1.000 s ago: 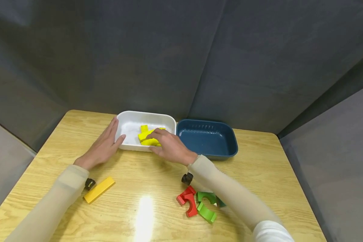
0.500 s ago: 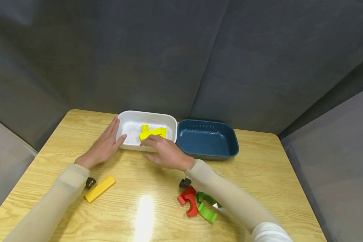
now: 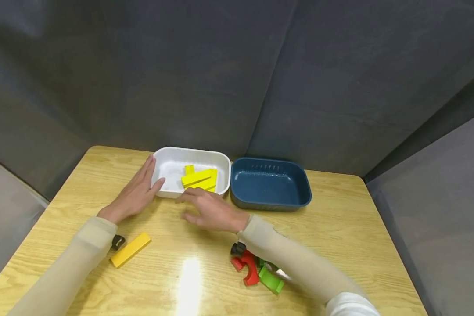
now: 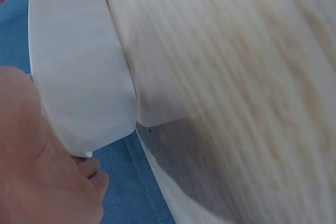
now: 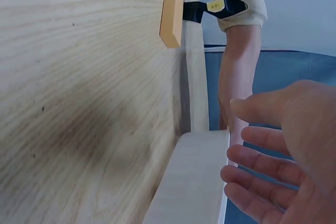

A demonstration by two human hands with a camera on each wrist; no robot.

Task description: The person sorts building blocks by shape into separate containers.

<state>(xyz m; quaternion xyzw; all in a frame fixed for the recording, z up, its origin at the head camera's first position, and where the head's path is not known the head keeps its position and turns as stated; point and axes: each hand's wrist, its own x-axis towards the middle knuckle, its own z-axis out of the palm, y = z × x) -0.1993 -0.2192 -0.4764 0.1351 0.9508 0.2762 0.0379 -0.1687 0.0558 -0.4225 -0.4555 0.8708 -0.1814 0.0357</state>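
Note:
A white tray (image 3: pixel 222 163) stands at the back of the wooden table with several yellow blocks (image 3: pixel 199 177) in it. My left hand (image 3: pixel 136 191) lies flat against the tray's left wall, fingers straight. In the left wrist view the white tray (image 4: pixel 79 66) fills the upper left. My right hand (image 3: pixel 205 208) hovers open over the table just in front of the tray, holding nothing. The right wrist view shows my right hand (image 5: pixel 273 161) with spread fingers beside the tray's rim (image 5: pixel 197 182). A loose yellow block (image 3: pixel 130 249) lies near my left forearm.
A dark blue tray (image 3: pixel 270 183) sits right of the white one. Red pieces (image 3: pixel 248 267) and green arch pieces (image 3: pixel 270 279) lie under my right forearm near the front edge. Dark fabric walls enclose the table.
My right hand let go of the yellow block in the white tray and drew back toward me, now open over the table. The left hand stayed put.

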